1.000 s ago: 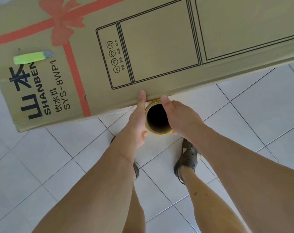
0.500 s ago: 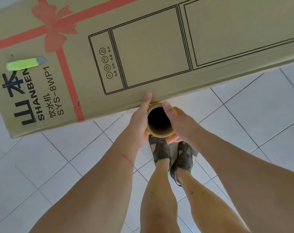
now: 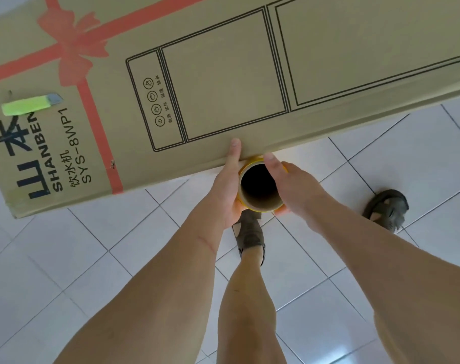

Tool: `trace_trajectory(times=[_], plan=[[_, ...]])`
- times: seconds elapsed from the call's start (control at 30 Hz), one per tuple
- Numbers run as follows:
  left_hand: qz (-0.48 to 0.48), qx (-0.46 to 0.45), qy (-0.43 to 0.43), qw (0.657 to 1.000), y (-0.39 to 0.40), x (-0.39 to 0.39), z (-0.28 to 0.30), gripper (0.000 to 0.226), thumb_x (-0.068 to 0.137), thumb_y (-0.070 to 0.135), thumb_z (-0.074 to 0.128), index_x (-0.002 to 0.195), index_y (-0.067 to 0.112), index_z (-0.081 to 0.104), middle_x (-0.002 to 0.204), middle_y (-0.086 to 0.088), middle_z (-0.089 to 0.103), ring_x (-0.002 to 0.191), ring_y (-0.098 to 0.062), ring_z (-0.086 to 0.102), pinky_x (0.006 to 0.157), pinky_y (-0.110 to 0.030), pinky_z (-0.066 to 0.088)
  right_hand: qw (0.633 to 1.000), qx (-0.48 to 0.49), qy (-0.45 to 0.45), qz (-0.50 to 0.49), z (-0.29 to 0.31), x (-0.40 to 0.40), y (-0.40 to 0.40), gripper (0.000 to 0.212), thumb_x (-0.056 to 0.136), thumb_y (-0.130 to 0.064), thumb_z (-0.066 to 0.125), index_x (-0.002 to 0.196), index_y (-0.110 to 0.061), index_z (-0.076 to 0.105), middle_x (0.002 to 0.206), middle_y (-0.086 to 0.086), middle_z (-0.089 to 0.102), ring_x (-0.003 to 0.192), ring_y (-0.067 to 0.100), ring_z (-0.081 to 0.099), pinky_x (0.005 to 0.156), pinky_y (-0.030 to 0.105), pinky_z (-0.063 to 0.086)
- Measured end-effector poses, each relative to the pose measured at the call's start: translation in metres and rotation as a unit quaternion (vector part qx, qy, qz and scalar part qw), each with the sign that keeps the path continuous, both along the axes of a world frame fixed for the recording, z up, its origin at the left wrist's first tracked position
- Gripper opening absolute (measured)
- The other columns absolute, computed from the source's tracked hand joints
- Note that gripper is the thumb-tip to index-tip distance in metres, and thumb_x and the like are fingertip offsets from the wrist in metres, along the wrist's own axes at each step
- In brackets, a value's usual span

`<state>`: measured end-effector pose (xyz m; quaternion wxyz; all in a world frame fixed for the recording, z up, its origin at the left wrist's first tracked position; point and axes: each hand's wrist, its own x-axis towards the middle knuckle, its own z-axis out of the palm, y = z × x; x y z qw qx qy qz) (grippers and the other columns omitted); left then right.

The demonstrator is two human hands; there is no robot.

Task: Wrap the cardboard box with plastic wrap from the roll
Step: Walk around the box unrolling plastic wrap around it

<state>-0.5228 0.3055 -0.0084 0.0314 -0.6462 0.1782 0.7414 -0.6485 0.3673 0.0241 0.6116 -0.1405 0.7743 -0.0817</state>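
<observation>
A long cardboard box (image 3: 223, 82) printed with a red ribbon and black outlines lies across the top of the view. Against its near edge stands the plastic wrap roll (image 3: 260, 187), seen end-on as a brown cardboard tube with a yellow rim. My left hand (image 3: 227, 190) grips the roll's left side, its thumb lying up on the box's top edge. My right hand (image 3: 294, 190) grips the right side, thumb over the rim. Any film between roll and box is too faint to tell.
A green utility knife (image 3: 29, 105) lies on the box top near its left end. White floor tiles (image 3: 66, 258) stretch below. My two feet in dark sandals, one (image 3: 250, 232) under the roll and one (image 3: 386, 208) to the right, stand beside the box.
The roll and both hands have slid rightward along the box's near edge. My feet have stepped, one now out to the right.
</observation>
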Motion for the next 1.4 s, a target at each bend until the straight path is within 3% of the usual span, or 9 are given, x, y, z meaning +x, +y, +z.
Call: trace_trajectory(times=[0.13, 0.23, 0.37, 0.53, 0.67, 0.8, 1.03, 1.23, 1.4], plan=[[0.012, 0.037, 0.035, 0.999, 0.018, -0.013, 0.002, 0.110, 0.086, 0.101, 0.020, 0.138, 0.020, 0.074, 0.133, -0.010, 0.079, 0.128, -0.029, 0.074, 0.121, -0.053, 0.049, 0.985, -0.041, 0.066, 0.157, 0.000, -0.022, 0.004, 0.061, 0.099, -0.063, 0.016, 0.142, -0.029, 0.041, 0.130, 0.004, 0.057, 0.112, 0.036, 0.056, 0.094, 0.041, 0.042], [0.010, 0.001, -0.011, 1.000, 0.022, -0.023, -0.003, 0.108, 0.072, 0.105, 0.043, 0.138, 0.025, 0.074, 0.128, -0.004, 0.082, 0.128, -0.027, 0.074, 0.122, -0.052, 0.049, 0.994, -0.015, 0.057, 0.093, -0.003, -0.030, 0.005, 0.073, 0.093, -0.073, 0.017, 0.147, -0.028, 0.036, 0.136, 0.007, 0.054, 0.117, 0.035, 0.054, 0.097, 0.040, 0.040], [0.032, -0.016, 0.002, 0.999, 0.019, -0.030, -0.011, 0.111, 0.059, 0.095, 0.075, 0.140, 0.018, 0.073, 0.131, -0.014, 0.080, 0.127, -0.040, 0.073, 0.120, -0.068, 0.046, 1.000, -0.010, -0.021, -0.008, -0.004, -0.031, 0.011, 0.076, 0.087, -0.081, 0.020, 0.145, -0.036, 0.038, 0.131, 0.000, 0.057, 0.084, 0.028, 0.071, 0.074, 0.033, 0.048], [0.031, 0.024, 0.033, 0.999, 0.029, -0.043, -0.004, 0.110, 0.082, 0.101, 0.037, 0.143, 0.016, 0.070, 0.134, -0.016, 0.078, 0.129, -0.036, 0.073, 0.120, -0.059, 0.048, 0.993, -0.026, 0.055, 0.098, -0.004, -0.049, 0.028, 0.073, 0.090, -0.075, 0.010, 0.139, -0.032, 0.043, 0.122, 0.004, 0.062, 0.106, 0.033, 0.060, 0.093, 0.042, 0.044], [0.012, -0.018, -0.030, 0.999, 0.031, -0.062, -0.004, 0.111, 0.060, 0.103, 0.055, 0.136, 0.025, 0.074, 0.124, -0.005, 0.083, 0.124, -0.028, 0.075, 0.118, -0.053, 0.052, 0.997, -0.029, 0.051, 0.044, -0.008, -0.061, 0.032, 0.078, 0.086, -0.080, 0.012, 0.133, -0.029, 0.046, 0.118, 0.007, 0.064, 0.099, 0.033, 0.065, 0.093, 0.042, 0.044], [0.015, -0.043, -0.027, 0.999, 0.026, -0.074, 0.005, 0.087, 0.096, 0.083, 0.051, 0.140, 0.011, 0.072, 0.126, -0.015, 0.081, 0.125, -0.035, 0.075, 0.120, -0.057, 0.050, 0.999, -0.016, -0.006, -0.052, -0.008, -0.064, 0.028, 0.083, 0.080, -0.086, 0.017, 0.136, -0.032, 0.047, 0.123, 0.004, 0.062, 0.084, 0.028, 0.073, 0.093, 0.042, 0.050], [0.005, 0.020, 0.025, 0.999, 0.039, -0.090, 0.002, 0.114, 0.081, 0.103, 0.031, 0.146, 0.017, 0.068, 0.133, -0.014, 0.079, 0.126, -0.032, 0.075, 0.116, -0.054, 0.054, 0.990, -0.016, 0.084, 0.113, -0.001, -0.090, 0.036, 0.066, 0.094, -0.070, 0.011, 0.147, -0.037, 0.034, 0.135, 0.005, 0.057, 0.117, 0.033, 0.054, 0.098, 0.043, 0.041], [0.020, -0.043, -0.020, 0.999, 0.037, -0.099, -0.003, 0.097, 0.090, 0.092, 0.045, 0.143, 0.014, 0.070, 0.129, -0.014, 0.081, 0.125, -0.033, 0.075, 0.122, -0.055, 0.049, 0.999, -0.021, -0.018, -0.040, -0.005, -0.093, 0.041, 0.076, 0.082, -0.086, 0.021, 0.126, -0.031, 0.049, 0.116, 0.000, 0.062, 0.064, 0.019, 0.073, 0.090, 0.041, 0.052], [0.024, 0.034, 0.045, 0.998, 0.049, -0.117, -0.002, 0.114, 0.087, 0.100, 0.020, 0.134, 0.012, 0.074, 0.126, -0.016, 0.081, 0.115, -0.031, 0.080, 0.105, -0.052, 0.058, 0.991, -0.025, 0.078, 0.103, -0.003, -0.115, 0.048, 0.075, 0.089, -0.076, 0.005, 0.134, -0.032, 0.047, 0.124, 0.005, 0.062, 0.105, 0.033, 0.063, 0.094, 0.042, 0.042]])
